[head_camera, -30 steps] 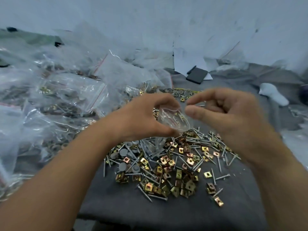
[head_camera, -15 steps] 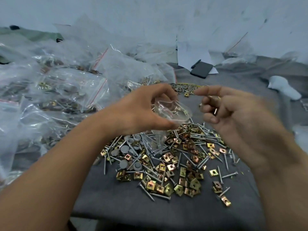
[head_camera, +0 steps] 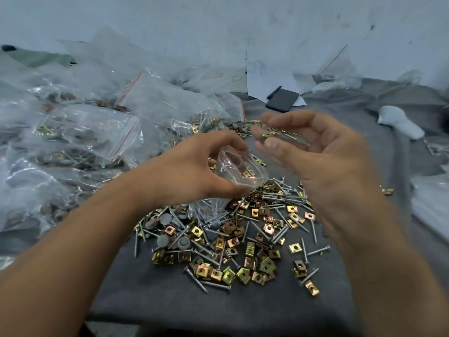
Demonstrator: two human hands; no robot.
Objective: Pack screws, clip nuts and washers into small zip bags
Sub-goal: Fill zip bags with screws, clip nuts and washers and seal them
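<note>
My left hand (head_camera: 192, 171) grips a small clear zip bag (head_camera: 239, 170) by its rim, mouth held open toward the right, with a few screws hanging in its lower part. My right hand (head_camera: 320, 161) hovers just right of the bag mouth, blurred, fingers loosely bent, pinching a brass clip nut (head_camera: 264, 136) at the fingertips; a screw seems to lie across its palm. Below both hands, a pile of brass clip nuts (head_camera: 243, 249), silver screws (head_camera: 279, 207) and grey washers (head_camera: 166, 218) spreads over the grey cloth (head_camera: 170, 300).
Filled zip bags (head_camera: 80, 137) with red seal lines heap up on the left and back. A black phone (head_camera: 282, 100) with a pen lies on white paper at the back. A white object (head_camera: 398, 122) sits far right. More grey washers (head_camera: 239, 126) lie behind my hands.
My right hand has drawn back from the bag mouth, moving up and to the right with its fingers spreading. My left hand keeps the bag open in the same place.
</note>
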